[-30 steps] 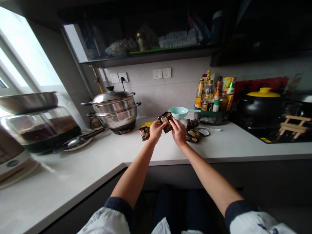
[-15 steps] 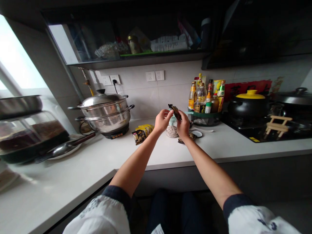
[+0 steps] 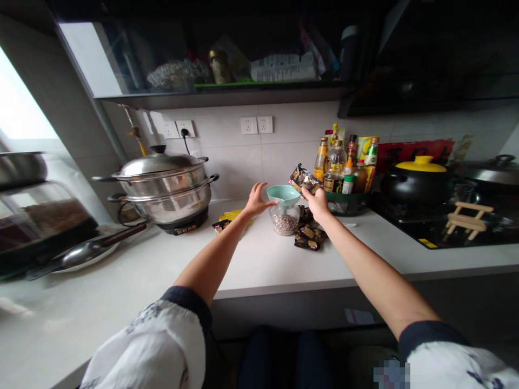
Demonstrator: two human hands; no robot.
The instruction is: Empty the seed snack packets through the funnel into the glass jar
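A mint-green funnel [image 3: 283,194] sits in the mouth of a clear jar [image 3: 285,223] partly filled with small pale-brown pieces. My left hand [image 3: 258,202] is open at the funnel's left side, fingers spread and thumb close to its rim; I cannot tell if it touches. In my right hand [image 3: 317,205] is a black snack packet [image 3: 305,180], held at the funnel's upper right. Whether the packet is torn open does not show clearly. Several crumpled black packets [image 3: 310,236] lie right of the jar. Yellow and black packets [image 3: 231,216] are partly hidden behind my left hand.
On the left stand a steel steamer pot [image 3: 162,186] and a ladle-like utensil [image 3: 91,249] resting on a plate. Bottles [image 3: 336,161] crowd a green-edged rack at the back right. Beyond are a black pot with a yellow lid [image 3: 417,175] and a small wooden chair-shaped stand [image 3: 470,220].
My hands have parted. The left let go of the packet and moved left and down beside the funnel. My right hand moved slightly right with the packet, and the funnel now shows fully.
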